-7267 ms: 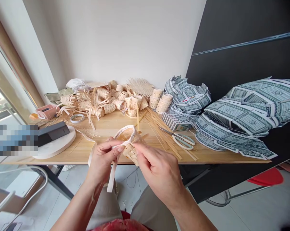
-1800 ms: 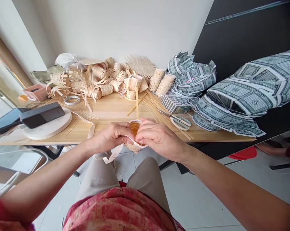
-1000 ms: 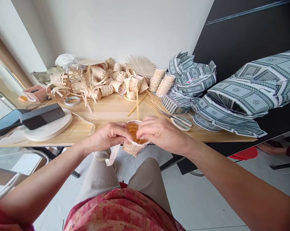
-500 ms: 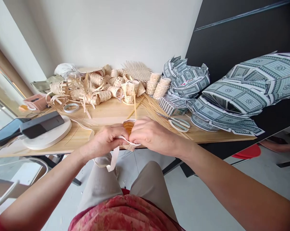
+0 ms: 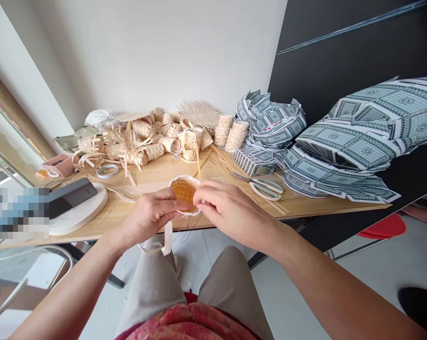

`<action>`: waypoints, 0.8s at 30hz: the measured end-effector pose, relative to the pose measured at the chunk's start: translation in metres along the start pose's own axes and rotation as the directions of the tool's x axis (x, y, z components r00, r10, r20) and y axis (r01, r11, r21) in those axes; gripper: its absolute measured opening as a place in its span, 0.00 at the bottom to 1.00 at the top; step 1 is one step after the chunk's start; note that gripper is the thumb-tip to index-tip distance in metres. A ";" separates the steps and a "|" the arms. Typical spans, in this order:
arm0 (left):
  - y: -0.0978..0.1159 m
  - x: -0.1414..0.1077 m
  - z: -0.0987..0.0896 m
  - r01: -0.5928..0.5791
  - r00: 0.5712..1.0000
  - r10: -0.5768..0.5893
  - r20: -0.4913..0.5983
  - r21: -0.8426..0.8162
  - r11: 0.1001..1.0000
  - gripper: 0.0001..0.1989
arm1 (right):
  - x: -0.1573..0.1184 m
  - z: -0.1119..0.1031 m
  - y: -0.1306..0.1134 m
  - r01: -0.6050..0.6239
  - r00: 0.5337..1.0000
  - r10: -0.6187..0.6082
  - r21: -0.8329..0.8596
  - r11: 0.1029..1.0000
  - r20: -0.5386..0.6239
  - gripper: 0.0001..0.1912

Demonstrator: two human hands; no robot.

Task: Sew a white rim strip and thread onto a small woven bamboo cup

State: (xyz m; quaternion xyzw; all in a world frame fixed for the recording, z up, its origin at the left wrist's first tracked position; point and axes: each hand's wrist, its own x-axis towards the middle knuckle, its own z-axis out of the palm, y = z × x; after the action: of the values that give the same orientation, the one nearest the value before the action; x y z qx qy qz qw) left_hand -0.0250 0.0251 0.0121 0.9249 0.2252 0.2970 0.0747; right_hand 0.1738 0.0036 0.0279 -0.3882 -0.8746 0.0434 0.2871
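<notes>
Basket [image 5: 182, 191], round: lies between both hands, mouth upward; left hand [image 5: 146, 216] pinches its near rim, right hand [image 5: 232, 208] (fingertips closed, contents unclear) beside it.

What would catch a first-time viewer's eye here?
Probably the patterned card structures filling the table's right side. Next, the pile of woven baskets along the back, left of centre. Then the small basket at the front edge, its amber inside showing between both hands.
</notes>
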 end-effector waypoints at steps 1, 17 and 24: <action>0.000 0.001 0.000 -0.009 1.000 0.009 -0.012 -0.004 1.000 0.12 | -0.002 0.001 0.001 -0.040 0.999 0.043 0.081 0.996 -0.030 0.10; -0.007 0.005 0.002 0.079 0.980 -0.094 -0.173 -0.093 0.993 0.09 | -0.060 0.025 0.037 -0.355 0.851 0.419 0.935 0.012 0.318 0.13; -0.018 -0.003 0.003 0.213 0.920 -0.264 -0.289 -0.195 0.957 0.06 | -0.089 0.036 0.062 -0.420 0.726 0.601 0.908 0.002 0.334 0.17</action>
State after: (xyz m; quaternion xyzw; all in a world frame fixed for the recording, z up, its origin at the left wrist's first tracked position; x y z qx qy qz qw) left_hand -0.0318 0.0396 0.0031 0.8229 0.3207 0.4450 0.1478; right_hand 0.2422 -0.0105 -0.0623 -0.4194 -0.4273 0.6359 0.4870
